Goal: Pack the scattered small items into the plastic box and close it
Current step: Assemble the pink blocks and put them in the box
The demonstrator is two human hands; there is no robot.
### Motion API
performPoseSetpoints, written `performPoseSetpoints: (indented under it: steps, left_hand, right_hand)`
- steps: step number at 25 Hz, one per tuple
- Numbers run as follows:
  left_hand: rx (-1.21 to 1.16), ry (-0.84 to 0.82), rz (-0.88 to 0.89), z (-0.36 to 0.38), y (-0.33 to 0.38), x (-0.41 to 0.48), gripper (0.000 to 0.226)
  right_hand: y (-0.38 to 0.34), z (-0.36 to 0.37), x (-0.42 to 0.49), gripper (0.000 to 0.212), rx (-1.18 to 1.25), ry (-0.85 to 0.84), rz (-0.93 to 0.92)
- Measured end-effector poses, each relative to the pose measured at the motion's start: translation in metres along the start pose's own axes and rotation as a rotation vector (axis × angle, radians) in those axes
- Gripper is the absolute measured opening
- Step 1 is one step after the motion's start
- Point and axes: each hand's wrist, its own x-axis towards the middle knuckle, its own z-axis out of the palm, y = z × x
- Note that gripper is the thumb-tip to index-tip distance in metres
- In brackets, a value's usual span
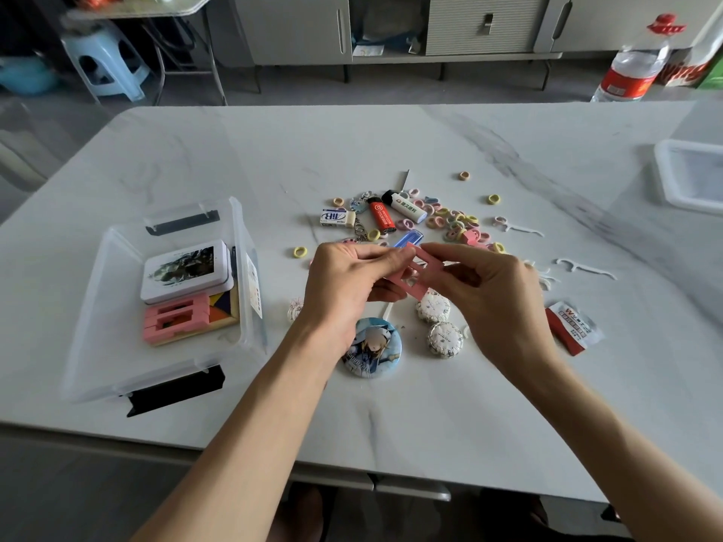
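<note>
Left hand (pixel 344 283) and right hand (pixel 497 299) pinch pink frame (pixel 416 292) between fingers (pixel 436 253).

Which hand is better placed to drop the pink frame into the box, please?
Probably the left hand: it shares the pink frame with the right hand, and the box sits on its side.

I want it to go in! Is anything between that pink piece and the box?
Nothing visible does. Left hand and right hand hold the pink piece above the table; the plastic box sits open to its left.
</note>
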Motion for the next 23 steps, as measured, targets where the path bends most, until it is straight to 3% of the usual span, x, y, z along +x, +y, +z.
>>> performPoseSetpoints:
  steps: [4, 10, 14, 20, 23]
  left_hand:
    - [-0.005, 0.068, 0.034, -0.003, 0.005, 0.001, 0.023]
    - [-0.032, 0.091, 0.059, -0.011, 0.017, -0.006, 0.023]
    - [-0.074, 0.142, 0.105, -0.038, 0.034, -0.020, 0.018]
    - [0.062, 0.325, 0.159, -0.133, 0.064, -0.038, 0.019]
    - [0.376, 0.578, 0.164, -0.180, 0.061, -0.040, 0.024]
  right_hand:
    - [0.000, 0.008, -0.004, 0.047, -0.355, 0.010, -0.321]
    - [-0.012, 0.023, -0.003, 0.048, -0.489, 0.083, -0.401]
    - [-0.048, 0.038, 0.003, 0.037, -0.521, 0.061, -0.470]
    - [-0.128, 0.105, 0.024, 0.023, -0.514, -0.239, -0.545]
    - [-0.147, 0.148, 0.046, 0.028, -0.672, -0.486, -0.558]
